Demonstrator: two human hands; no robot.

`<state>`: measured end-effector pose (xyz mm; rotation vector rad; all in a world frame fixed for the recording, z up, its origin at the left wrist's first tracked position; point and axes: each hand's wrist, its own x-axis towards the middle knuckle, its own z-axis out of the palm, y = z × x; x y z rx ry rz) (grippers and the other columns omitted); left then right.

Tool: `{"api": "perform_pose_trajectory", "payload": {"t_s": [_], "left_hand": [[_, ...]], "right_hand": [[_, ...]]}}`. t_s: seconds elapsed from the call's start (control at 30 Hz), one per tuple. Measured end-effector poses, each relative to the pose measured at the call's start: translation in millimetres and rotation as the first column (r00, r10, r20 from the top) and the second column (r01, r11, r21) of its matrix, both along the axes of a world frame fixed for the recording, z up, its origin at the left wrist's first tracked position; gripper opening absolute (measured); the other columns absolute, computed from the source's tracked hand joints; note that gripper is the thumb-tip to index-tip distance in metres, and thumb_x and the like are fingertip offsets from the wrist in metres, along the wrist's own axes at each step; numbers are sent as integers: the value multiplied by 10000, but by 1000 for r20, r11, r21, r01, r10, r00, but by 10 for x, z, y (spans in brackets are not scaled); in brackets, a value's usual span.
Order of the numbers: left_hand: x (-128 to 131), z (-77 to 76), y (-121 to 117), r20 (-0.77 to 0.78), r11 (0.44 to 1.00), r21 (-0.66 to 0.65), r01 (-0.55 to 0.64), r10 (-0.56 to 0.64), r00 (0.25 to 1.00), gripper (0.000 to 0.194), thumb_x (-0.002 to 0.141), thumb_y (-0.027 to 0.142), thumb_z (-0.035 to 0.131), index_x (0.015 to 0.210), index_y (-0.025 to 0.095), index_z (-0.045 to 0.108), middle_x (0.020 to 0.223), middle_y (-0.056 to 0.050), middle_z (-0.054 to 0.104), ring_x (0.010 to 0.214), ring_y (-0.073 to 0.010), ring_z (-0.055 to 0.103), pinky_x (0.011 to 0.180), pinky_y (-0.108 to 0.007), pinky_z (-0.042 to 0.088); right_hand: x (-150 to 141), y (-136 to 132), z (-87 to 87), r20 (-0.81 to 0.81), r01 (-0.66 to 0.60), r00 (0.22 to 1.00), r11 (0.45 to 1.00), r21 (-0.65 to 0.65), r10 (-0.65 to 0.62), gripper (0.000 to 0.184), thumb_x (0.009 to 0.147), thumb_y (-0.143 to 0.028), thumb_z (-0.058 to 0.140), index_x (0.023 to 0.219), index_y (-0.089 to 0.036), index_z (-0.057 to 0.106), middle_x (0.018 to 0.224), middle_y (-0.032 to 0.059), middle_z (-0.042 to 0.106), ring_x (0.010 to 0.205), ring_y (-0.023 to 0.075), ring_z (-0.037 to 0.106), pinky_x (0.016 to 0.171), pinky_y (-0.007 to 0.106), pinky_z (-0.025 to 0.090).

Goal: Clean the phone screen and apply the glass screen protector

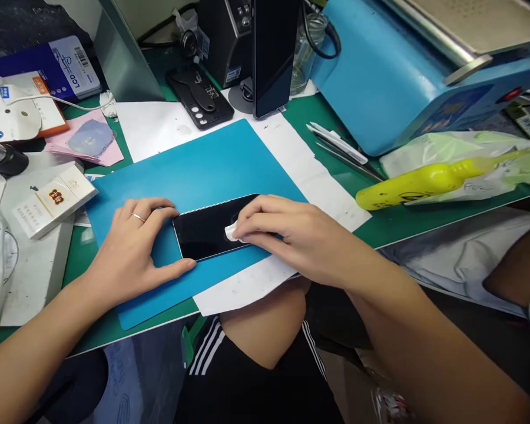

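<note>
A smartphone [205,228] with a dark screen lies face up on a blue mat [203,165]. My left hand [130,250] steadies its left end, index finger at the upper corner and thumb at the lower one, with a ring on one finger. Over the right part of the screen is my right hand [291,232], fingertips pinched on a small folded white wipe [231,231] that touches the glass. The phone's right end is partly hidden behind this hand.
A cigarette box [55,200] lies left of the mat. Behind it are a black phone case [199,96] and an upright dark screen [276,59]. To the right are tweezers [342,147], a yellow bottle [417,182] and a blue machine [380,76]. White paper sticks out beneath the mat.
</note>
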<state>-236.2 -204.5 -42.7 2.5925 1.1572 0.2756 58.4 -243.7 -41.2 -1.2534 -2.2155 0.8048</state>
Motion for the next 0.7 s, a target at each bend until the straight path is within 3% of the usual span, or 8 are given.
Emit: {"api": "perform_pose_trajectory", "payload": {"t_s": [0.17,0.7], "left_hand": [[6,2,5,-13,1000,-18,-1,0,1000,595,901,660,666,1291,223,567,1408,-138,598,1232,-373,538,1040,-559,425],[11,6,9,-13,999,24,39,-38,999,595,925,652,656,1304,204,556,1400,-145,591,1228,-364,534,1065,-541,410]], "right_hand": [[-60,160,103,118,-43,991,989,-144,60,189,1019,-230,534,957,-226,713,995,52,668,878,180,659,739,302,504],[-137,228,131,178,-120,973,981,-150,147,150,1004,-169,524,869,-218,566,962,22,573,816,154,549,675,279,372]]}}
